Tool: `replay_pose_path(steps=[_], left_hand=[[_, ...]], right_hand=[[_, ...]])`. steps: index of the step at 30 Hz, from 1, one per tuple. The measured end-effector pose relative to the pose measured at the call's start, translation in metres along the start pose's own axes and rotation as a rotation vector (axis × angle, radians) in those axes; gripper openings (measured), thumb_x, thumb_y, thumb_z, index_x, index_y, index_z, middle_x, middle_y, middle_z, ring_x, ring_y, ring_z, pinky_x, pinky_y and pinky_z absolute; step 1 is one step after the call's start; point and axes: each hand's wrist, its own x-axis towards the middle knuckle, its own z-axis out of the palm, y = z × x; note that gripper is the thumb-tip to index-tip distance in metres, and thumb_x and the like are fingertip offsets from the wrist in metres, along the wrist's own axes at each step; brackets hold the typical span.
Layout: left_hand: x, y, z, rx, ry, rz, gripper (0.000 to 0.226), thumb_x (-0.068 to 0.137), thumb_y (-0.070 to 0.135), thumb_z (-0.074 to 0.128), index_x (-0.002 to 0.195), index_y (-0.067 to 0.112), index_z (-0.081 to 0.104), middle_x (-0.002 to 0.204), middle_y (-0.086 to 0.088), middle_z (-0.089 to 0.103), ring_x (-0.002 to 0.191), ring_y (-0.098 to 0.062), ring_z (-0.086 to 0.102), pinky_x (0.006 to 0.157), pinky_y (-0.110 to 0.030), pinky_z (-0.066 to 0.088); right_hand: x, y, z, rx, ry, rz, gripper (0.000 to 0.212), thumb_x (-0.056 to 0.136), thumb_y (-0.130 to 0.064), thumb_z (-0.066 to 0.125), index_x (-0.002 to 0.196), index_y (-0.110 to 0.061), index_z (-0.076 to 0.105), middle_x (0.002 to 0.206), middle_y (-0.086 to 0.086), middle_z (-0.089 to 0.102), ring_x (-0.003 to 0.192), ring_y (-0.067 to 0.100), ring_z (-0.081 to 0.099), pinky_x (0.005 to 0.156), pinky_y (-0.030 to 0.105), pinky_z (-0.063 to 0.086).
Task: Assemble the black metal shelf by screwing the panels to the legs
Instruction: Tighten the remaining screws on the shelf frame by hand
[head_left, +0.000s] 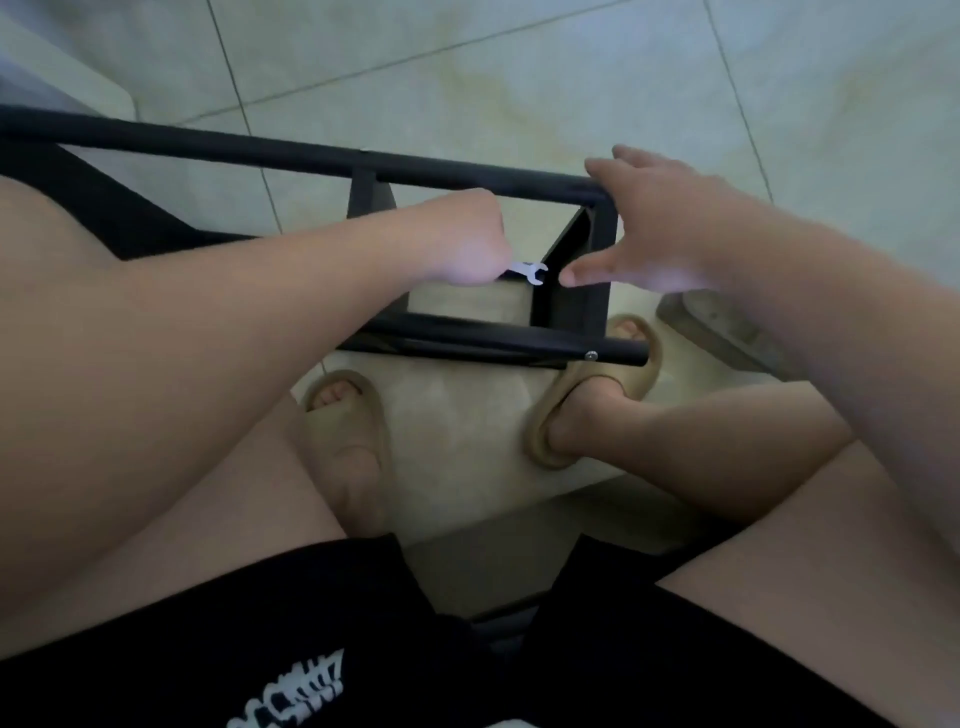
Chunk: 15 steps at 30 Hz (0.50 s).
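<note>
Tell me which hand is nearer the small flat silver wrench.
Left. The left hand grips the small flat silver wrench; the right hand is open beside it, thumb tip just short of its forked end.

Black metal tube of the shelf leg (311, 156) up top, smooth painted coat with a soft satin sheen; the flat panel (571, 291) below it, same black metal, duller, matt; there's the little wrench (532, 271), thin bright silvery metal catching the light; a screw head (591, 356) on the near tube, shiny bare metal; floor (519, 78) is pale glazed tile, glossy, thin dark grout lines; slippers (353, 441) tan, foam or rubber by the look, matt and smooth; shorts (260, 649) black cloth, white print.
</note>
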Motion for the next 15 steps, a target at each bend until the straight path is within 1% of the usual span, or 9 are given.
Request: replay_pose_path(steps=[1,3,5,8,10,12,13,14,15], left_hand=[[-0.004,-0.006,-0.006,-0.013,0.050,-0.007,0.028,0.090,0.011,0.050,0.106,0.003,0.071,0.096,-0.011,0.068,0.081,-0.028,0.056,0.068,-0.033,0.044],[-0.014,-0.023,-0.015,-0.047,0.173,-0.040,0.024,0.091,0.013,0.052,0.097,0.004,0.074,0.091,-0.011,0.071,0.083,-0.030,0.062,0.073,-0.035,0.050],[-0.027,-0.044,-0.023,-0.141,0.302,-0.113,0.024,0.092,0.016,0.050,0.096,0.011,0.074,0.096,-0.008,0.072,0.091,-0.030,0.064,0.083,-0.038,0.055],[-0.049,-0.069,-0.025,-0.249,0.425,-0.222,0.026,0.094,0.018,0.049,0.107,0.018,0.072,0.110,-0.004,0.069,0.105,-0.031,0.061,0.096,-0.045,0.051],[-0.062,-0.080,-0.020,-0.310,0.409,-0.265,0.027,0.092,0.015,0.048,0.108,0.015,0.071,0.110,-0.009,0.068,0.106,-0.034,0.060,0.096,-0.044,0.051],[-0.072,-0.089,-0.014,-0.337,0.372,-0.295,0.031,0.086,0.008,0.046,0.106,0.003,0.070,0.103,-0.025,0.064,0.104,-0.042,0.061,0.085,-0.036,0.050],[-0.077,-0.092,-0.010,-0.337,0.347,-0.304,0.031,0.085,0.005,0.045,0.105,-0.003,0.067,0.104,-0.030,0.061,0.106,-0.044,0.061,0.078,-0.032,0.047],[-0.082,-0.095,-0.005,-0.326,0.321,-0.309,0.027,0.087,0.005,0.045,0.102,-0.006,0.065,0.107,-0.029,0.062,0.108,-0.043,0.061,0.077,-0.033,0.045],[-0.087,-0.096,-0.001,-0.304,0.300,-0.315,0.021,0.091,0.005,0.045,0.095,-0.004,0.063,0.109,-0.026,0.064,0.108,-0.041,0.062,0.084,-0.036,0.048]], right_hand=[[0.000,-0.005,-0.001,0.058,0.051,-0.025,0.098,0.080,-0.061,0.074,0.158,-0.023,0.028,0.162,0.004,0.032,0.147,0.030,0.032,0.115,0.049,0.032],[-0.002,-0.021,0.003,0.131,0.076,-0.090,0.081,0.087,-0.052,0.072,0.155,-0.025,0.036,0.155,0.003,0.044,0.141,0.028,0.041,0.112,0.042,0.038],[-0.005,-0.042,0.014,0.133,0.009,-0.156,0.071,0.092,-0.048,0.069,0.153,-0.027,0.040,0.152,0.000,0.049,0.139,0.025,0.045,0.111,0.040,0.040],[-0.009,-0.075,0.036,0.053,-0.092,-0.229,0.065,0.095,-0.048,0.064,0.152,-0.027,0.041,0.150,0.003,0.051,0.138,0.027,0.046,0.110,0.042,0.042],[-0.013,-0.092,0.053,-0.022,-0.121,-0.242,0.064,0.096,-0.048,0.061,0.151,-0.025,0.041,0.146,0.006,0.054,0.133,0.030,0.050,0.105,0.043,0.046],[-0.018,-0.101,0.070,-0.060,-0.095,-0.234,0.059,0.096,-0.045,0.060,0.148,-0.025,0.042,0.141,0.005,0.056,0.127,0.031,0.054,0.100,0.043,0.049],[-0.020,-0.102,0.077,-0.053,-0.069,-0.224,0.056,0.097,-0.042,0.059,0.148,-0.025,0.042,0.141,0.003,0.056,0.127,0.030,0.054,0.098,0.043,0.049],[-0.022,-0.102,0.082,-0.045,-0.032,-0.213,0.052,0.098,-0.038,0.058,0.146,-0.026,0.043,0.140,0.002,0.055,0.126,0.029,0.054,0.097,0.042,0.049],[-0.022,-0.100,0.085,-0.045,0.014,-0.199,0.046,0.099,-0.035,0.056,0.144,-0.027,0.046,0.138,0.000,0.057,0.125,0.028,0.055,0.094,0.041,0.049]])
